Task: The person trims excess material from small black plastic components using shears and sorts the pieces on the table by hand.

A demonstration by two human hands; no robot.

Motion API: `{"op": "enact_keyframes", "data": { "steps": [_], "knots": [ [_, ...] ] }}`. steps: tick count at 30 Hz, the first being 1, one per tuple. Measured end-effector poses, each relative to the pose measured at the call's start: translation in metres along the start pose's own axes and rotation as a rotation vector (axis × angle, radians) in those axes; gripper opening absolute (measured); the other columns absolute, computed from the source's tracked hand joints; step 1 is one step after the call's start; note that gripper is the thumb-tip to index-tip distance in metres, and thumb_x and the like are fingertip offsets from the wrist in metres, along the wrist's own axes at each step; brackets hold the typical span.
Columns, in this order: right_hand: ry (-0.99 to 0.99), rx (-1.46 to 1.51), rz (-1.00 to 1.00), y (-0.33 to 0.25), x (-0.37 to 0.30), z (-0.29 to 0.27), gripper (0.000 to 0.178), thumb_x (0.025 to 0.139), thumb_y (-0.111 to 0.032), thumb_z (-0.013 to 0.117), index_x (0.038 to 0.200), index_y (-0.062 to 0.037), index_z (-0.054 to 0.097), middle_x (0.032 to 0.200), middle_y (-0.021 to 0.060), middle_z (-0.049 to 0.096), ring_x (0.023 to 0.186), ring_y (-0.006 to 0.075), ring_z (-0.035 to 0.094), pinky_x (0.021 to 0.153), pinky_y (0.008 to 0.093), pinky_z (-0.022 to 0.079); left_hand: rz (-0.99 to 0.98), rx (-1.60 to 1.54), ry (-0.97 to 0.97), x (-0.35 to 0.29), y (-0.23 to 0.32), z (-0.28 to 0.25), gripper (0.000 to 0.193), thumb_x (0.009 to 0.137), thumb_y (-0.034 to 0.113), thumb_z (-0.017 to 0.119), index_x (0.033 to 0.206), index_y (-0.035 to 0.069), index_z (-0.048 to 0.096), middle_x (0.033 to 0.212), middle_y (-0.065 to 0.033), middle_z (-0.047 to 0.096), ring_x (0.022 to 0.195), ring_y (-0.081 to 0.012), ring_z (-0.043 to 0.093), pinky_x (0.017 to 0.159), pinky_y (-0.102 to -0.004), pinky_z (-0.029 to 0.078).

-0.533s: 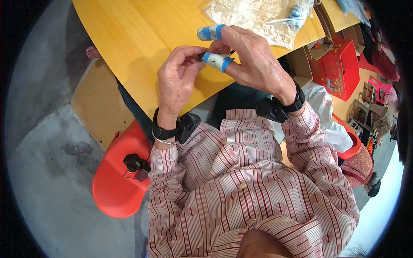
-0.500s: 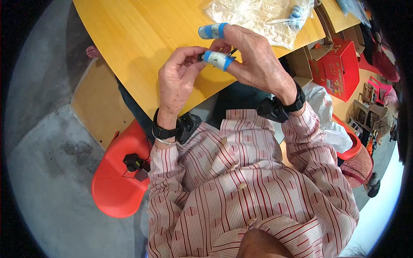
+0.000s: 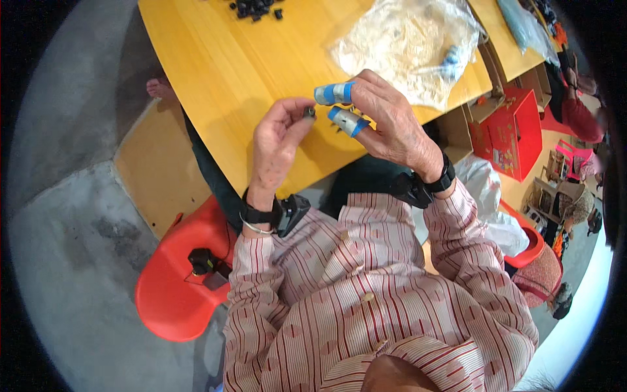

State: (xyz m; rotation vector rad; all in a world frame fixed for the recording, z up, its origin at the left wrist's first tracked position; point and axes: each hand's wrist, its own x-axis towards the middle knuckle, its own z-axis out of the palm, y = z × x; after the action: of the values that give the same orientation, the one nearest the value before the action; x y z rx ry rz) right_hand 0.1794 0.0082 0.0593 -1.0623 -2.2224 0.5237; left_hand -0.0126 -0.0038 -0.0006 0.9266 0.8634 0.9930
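Note:
Over the near edge of the yellow table (image 3: 215,78), my left hand (image 3: 277,140) pinches a small black cylindrical part (image 3: 309,112) between thumb and fingertips. Close on its right is my right hand (image 3: 392,127), with blue and whitish tape wrapped round its thumb and index finger. Small dark bits show beside and behind those taped fingers. What they belong to is too small and partly hidden to name. The two hands are a little apart. A pile of small black parts (image 3: 253,8) lies at the far side of the table.
A clear plastic bag (image 3: 405,52) with pale contents lies on the table's right side. Cardboard boxes and a red box (image 3: 509,134) stand beyond it. A red stool (image 3: 176,287) with a small black device (image 3: 202,260) is at my left. Another person's foot shows by the table's left edge.
My hands have drawn apart, and the black part now shows in my left fingertips. The view has shifted, bringing the pile of black parts into sight.

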Motion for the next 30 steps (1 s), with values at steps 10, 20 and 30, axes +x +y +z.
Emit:
{"op": "enact_keyframes", "data": {
  "steps": [10,20,30],
  "knots": [
    [0.093,-0.122,0.148,0.076,0.068,0.000,0.024,0.080,-0.008,0.059,0.104,-0.0047,0.058,0.088,0.0107,0.066,0.080,0.0296,0.063,0.069,0.0379,0.050,0.041,0.128,0.022,0.007,-0.004,-0.006,0.023,0.087,0.004,0.056,0.109,0.002,0.056,0.092,-0.0018,0.058,0.075,-0.0064,0.051,0.065,-0.0192,0.042],
    [0.040,-0.235,0.361,0.104,0.130,0.045,0.028,0.076,-0.018,0.063,0.097,-0.0036,0.054,0.089,0.0134,0.063,0.080,0.0335,0.059,0.069,0.0424,0.049,0.021,0.157,0.063,0.011,-0.004,-0.003,0.021,0.085,0.000,0.057,0.106,0.001,0.057,0.087,-0.0005,0.057,0.072,-0.0058,0.052,0.066,-0.0186,0.044],
    [0.130,-0.429,0.325,0.099,0.122,0.062,0.029,0.074,-0.020,0.066,0.093,-0.0025,0.053,0.077,0.0104,0.066,0.079,0.0317,0.062,0.070,0.0443,0.049,0.005,0.137,0.039,0.011,-0.003,-0.001,0.022,0.086,0.002,0.056,0.108,0.001,0.055,0.090,-0.0015,0.057,0.074,-0.0062,0.051,0.066,-0.0195,0.043]
  ]
}}
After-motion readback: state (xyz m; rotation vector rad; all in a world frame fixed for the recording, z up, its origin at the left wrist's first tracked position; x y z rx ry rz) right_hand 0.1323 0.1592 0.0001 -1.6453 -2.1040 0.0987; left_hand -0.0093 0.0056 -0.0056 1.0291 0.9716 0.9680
